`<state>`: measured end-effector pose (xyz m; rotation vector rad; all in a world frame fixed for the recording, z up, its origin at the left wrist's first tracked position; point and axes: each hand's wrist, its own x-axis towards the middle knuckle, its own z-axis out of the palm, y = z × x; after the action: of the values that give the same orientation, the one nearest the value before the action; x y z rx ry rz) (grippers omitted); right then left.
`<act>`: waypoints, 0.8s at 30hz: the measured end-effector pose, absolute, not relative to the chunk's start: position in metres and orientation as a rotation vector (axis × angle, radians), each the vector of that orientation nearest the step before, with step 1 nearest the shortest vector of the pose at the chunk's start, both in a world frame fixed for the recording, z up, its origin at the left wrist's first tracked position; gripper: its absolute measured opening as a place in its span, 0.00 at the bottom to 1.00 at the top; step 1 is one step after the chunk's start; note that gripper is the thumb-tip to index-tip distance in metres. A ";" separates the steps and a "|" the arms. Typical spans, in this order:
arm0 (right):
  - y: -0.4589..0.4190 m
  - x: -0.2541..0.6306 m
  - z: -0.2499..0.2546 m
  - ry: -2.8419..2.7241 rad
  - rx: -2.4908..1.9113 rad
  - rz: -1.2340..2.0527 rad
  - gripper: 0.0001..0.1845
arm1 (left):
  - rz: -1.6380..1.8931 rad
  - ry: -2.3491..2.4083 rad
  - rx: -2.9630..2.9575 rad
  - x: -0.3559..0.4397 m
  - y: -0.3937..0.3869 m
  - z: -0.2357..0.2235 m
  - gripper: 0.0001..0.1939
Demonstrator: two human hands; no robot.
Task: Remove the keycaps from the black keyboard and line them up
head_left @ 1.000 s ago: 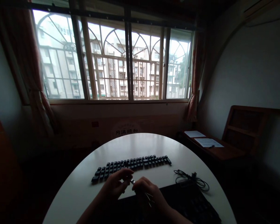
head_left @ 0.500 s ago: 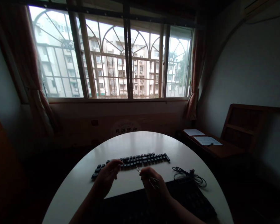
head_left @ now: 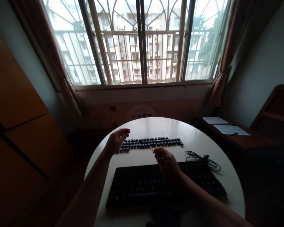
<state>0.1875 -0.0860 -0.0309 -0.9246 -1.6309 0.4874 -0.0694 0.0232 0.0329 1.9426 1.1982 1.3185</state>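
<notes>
My left hand [head_left: 115, 142] is raised over the left end of the loose black keycaps [head_left: 153, 142], its fingertips pinched on a small dark keycap [head_left: 127, 131]. The keycaps stand in rows across the white round table. My right hand [head_left: 167, 162] is closed around a wire keycap puller [head_left: 151, 148]; its bent tip points left and thin wires stick out over the fingers. Below this hand lies a black keyboard [head_left: 132, 179], partly hidden by my right forearm. Its middle area shows bare switches, but the dark makes detail hard to see.
A coiled black cable [head_left: 203, 159] rests on the white table [head_left: 232, 189] behind the keyboard's right part. Beyond the table's right edge, papers [head_left: 232, 130] and a dark pen lie on a wooden bench [head_left: 257, 140]. A wooden cabinet [head_left: 16, 142] stands at left, windows ahead.
My left hand has moved up and away, over the far side of the keycap rows. The right hand keeps the puller near the rows. The view has tilted down and turned left.
</notes>
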 end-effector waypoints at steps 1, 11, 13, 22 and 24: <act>-0.087 0.187 -0.031 -1.641 -0.920 0.486 0.07 | 1.244 1.213 2.031 -0.070 0.027 0.038 0.22; -0.088 0.186 -0.030 -1.696 -0.899 0.506 0.08 | 0.964 1.253 2.232 -0.078 0.036 0.001 0.18; -0.087 0.185 -0.031 -1.707 -0.889 0.530 0.08 | 0.960 1.246 2.190 -0.080 0.035 -0.002 0.19; -0.088 0.184 -0.031 -1.727 -0.904 0.565 0.07 | 0.919 1.276 2.235 -0.078 0.035 -0.003 0.17; -0.088 0.185 -0.030 -1.729 -0.898 0.550 0.07 | 0.951 1.275 2.238 -0.078 0.035 -0.005 0.16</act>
<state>0.1847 -0.0885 -0.0298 -0.8983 -1.7293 0.5498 -0.0780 0.0352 -0.0048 2.2384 1.2749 0.9510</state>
